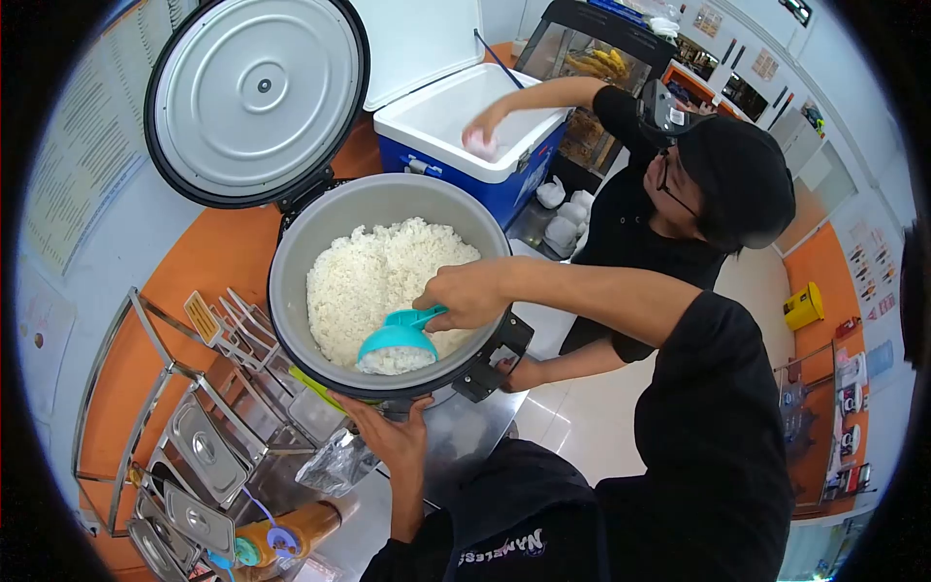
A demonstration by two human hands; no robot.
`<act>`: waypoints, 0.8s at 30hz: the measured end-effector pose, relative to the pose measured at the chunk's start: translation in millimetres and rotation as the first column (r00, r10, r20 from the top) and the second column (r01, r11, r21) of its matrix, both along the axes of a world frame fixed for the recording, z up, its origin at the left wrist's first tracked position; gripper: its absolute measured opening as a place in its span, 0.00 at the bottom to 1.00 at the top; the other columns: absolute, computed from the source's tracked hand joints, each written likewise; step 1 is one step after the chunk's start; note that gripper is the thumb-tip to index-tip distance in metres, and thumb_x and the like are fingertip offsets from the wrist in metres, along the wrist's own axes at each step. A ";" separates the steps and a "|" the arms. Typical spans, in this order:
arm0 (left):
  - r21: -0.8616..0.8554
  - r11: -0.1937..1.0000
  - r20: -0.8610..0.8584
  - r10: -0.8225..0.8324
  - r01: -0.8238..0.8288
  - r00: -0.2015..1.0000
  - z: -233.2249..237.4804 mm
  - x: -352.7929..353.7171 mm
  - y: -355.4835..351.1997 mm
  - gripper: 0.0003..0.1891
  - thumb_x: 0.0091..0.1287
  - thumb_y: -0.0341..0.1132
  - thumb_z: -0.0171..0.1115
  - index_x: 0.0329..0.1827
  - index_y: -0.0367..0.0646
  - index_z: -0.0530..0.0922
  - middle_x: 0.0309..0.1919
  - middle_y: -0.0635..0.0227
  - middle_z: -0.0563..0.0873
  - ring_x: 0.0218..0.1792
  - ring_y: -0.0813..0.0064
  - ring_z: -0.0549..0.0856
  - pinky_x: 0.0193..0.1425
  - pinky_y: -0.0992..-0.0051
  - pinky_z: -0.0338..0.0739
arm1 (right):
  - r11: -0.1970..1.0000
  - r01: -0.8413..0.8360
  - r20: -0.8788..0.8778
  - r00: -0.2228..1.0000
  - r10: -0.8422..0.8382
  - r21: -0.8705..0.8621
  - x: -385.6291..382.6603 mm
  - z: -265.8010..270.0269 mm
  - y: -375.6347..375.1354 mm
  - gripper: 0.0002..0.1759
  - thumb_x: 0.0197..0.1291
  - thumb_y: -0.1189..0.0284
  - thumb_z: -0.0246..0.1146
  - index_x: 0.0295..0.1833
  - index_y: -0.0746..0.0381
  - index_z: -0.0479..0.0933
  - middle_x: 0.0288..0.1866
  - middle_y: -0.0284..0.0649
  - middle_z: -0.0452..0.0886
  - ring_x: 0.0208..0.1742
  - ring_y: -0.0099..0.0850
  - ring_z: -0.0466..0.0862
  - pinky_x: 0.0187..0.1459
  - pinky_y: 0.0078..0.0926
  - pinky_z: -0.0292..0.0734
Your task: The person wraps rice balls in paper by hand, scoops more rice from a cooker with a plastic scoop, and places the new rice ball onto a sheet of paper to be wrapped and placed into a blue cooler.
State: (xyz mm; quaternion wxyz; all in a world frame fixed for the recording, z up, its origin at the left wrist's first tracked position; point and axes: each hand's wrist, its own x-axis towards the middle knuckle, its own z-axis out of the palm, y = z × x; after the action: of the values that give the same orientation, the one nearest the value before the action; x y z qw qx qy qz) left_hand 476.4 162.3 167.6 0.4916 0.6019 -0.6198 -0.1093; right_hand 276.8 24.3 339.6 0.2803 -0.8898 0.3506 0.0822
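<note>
My right hand [465, 296] is closed round the handle of a teal scoop [400, 335], which is tilted low inside the rice cooker. White rice fills the scoop's mouth, and a mound of cooked rice [364, 267] lies in the grey inner pot [291, 262]. Below the cooker's front rim is my left hand [393, 436], fingers spread and fingertips against the cooker's outside. Whether anything thin lies under those fingertips is hard to make out. The cooker's round lid [257, 87] stands raised at the back left.
A co-worker [679, 194] stands at right, one hand holding a white bundle in a blue-and-white cooler [417, 160]. Wrapped white bundles [562, 233] lie beside it. A metal rack with steel lids [204, 441], a crumpled clear plastic bag [335, 461] and an orange-brown bottle [291, 533] are at lower left.
</note>
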 end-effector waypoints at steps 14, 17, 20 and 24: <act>0.022 1.000 -0.008 -0.001 0.001 1.000 -10.4 3.4 -1.8 0.69 0.44 0.50 0.82 0.75 0.24 0.38 0.73 0.28 0.49 0.75 0.34 0.51 0.76 0.48 0.50 | 0.989 0.142 -0.157 0.977 -0.145 -0.032 15.6 -24.3 -35.4 0.19 0.63 0.60 0.60 0.47 0.67 0.81 0.38 0.57 0.84 0.40 0.51 0.85 0.45 0.43 0.78; 0.041 0.999 -0.019 -0.007 0.008 1.000 -9.1 3.8 -2.3 0.70 0.44 0.51 0.81 0.75 0.24 0.37 0.74 0.29 0.47 0.75 0.36 0.51 0.77 0.52 0.50 | 0.991 0.130 -0.173 0.976 -0.132 -0.021 32.1 -23.7 -12.8 0.21 0.64 0.60 0.59 0.47 0.69 0.80 0.40 0.58 0.84 0.45 0.54 0.83 0.50 0.45 0.77; 0.023 1.000 -0.025 -0.012 0.012 1.000 -9.6 4.7 -1.9 0.69 0.45 0.52 0.81 0.74 0.22 0.38 0.73 0.28 0.48 0.75 0.34 0.51 0.76 0.48 0.50 | 0.992 0.120 -0.141 0.983 -0.115 0.029 36.5 -1.1 -4.7 0.21 0.65 0.60 0.59 0.48 0.69 0.79 0.40 0.58 0.83 0.46 0.55 0.83 0.51 0.45 0.77; -0.005 1.000 0.002 -0.010 0.010 1.000 -15.6 4.4 -2.5 0.71 0.42 0.52 0.82 0.75 0.25 0.36 0.74 0.31 0.46 0.76 0.37 0.50 0.77 0.52 0.50 | 0.984 0.124 -0.081 0.990 -0.114 0.126 21.3 -2.0 -6.1 0.21 0.66 0.60 0.59 0.50 0.68 0.79 0.39 0.57 0.84 0.44 0.51 0.83 0.48 0.43 0.76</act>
State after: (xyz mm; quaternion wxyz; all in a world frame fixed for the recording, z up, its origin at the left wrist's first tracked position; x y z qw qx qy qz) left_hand 480.8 159.9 152.1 0.4917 0.5979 -0.6235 -0.1096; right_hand 298.1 18.2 337.6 0.3291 -0.8434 0.4071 0.1209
